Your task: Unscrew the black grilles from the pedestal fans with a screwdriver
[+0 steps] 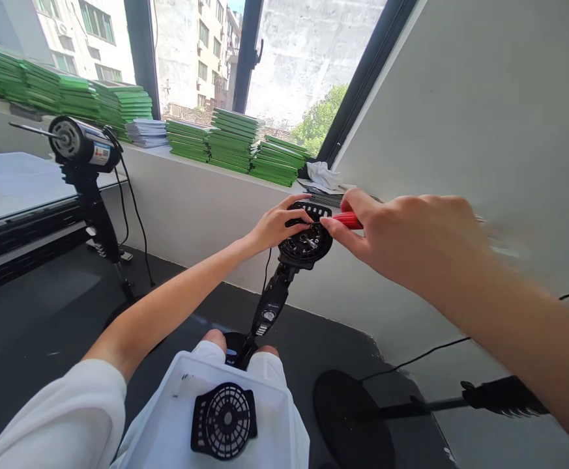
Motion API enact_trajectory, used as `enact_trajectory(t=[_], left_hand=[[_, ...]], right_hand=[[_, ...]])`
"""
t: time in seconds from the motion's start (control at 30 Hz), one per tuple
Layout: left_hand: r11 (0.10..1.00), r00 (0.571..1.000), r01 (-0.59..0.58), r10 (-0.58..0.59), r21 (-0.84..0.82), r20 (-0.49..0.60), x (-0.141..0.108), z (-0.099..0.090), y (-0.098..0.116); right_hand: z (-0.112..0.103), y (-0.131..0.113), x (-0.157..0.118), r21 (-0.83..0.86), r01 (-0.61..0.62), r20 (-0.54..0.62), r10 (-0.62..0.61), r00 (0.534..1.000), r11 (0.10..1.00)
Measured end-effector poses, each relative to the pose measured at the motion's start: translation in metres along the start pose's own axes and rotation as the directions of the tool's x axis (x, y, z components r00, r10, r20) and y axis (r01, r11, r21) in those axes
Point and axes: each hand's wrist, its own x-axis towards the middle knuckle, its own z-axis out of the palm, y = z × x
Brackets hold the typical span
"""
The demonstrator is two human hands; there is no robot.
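One screwdriver (349,220) fills right grip (406,228); left grip (275,227) touches one housing (308,249).

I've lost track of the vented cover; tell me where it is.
The vented cover lies in the white tray on the person's lap, low and left of centre.

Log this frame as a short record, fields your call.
left hand: fingers at the round black housing; left hand near the tool tip
right hand: right hand grips red-handled tool, tip toward housing
support: black stand, upright between the knees
lap: white tray holding black slotted cover
left side: second motor unit on its own stand, shaft exposed
sill: green stacks, white cloth
unclear: exact tip contact
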Motion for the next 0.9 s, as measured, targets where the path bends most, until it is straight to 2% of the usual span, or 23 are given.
enact_trajectory(t=[0.1,0.23,0.37,0.43,0.53,0.7,0.83,0.9], left_hand=[[1.000,1.000,0.017,-0.016,0.023,-0.017,-0.001,0.001,0.001],[1.000,1.000,0.012,-0.012,0.008,-0.018,-0.003,0.001,-0.001],[1.000,1.000,-0.004,0.004,-0.002,-0.003,-0.003,0.001,-0.003],[1.000,1.000,-0.001,0.001,0.002,0.004,-0.003,0.000,-0.003],[1.000,0.999,-0.016,0.016,-0.003,0.036,-0.005,-0.001,-0.001],[1.000,1.000,-0.019,0.020,-0.007,0.022,-0.009,-0.002,0.000],[0.999,0.999,-0.051,0.051,0.011,0.017,-0.009,0.000,-0.002],[0.998,0.998,-0.064,0.064,0.023,0.018,-0.010,0.001,-0.002]], right_hand=[[-0.001,-0.003,0.002,0.001,0.018,0.042,-0.018,0.999,1.000],[-0.009,-0.007,0.006,-0.100,-0.111,0.041,0.116,0.992,0.989],[-0.014,-0.007,0.011,-0.034,-0.078,0.198,0.083,0.977,0.996],[-0.015,-0.008,0.012,-0.074,-0.079,0.183,0.092,0.979,0.994],[-0.014,-0.010,0.012,-0.148,-0.095,0.064,0.105,0.992,0.984],[-0.014,-0.013,0.013,-0.073,0.003,0.201,0.012,0.979,0.997],[-0.018,-0.012,0.013,-0.198,-0.108,0.147,0.139,0.979,0.974],[-0.020,-0.011,0.013,-0.181,-0.105,0.209,0.142,0.968,0.978]])
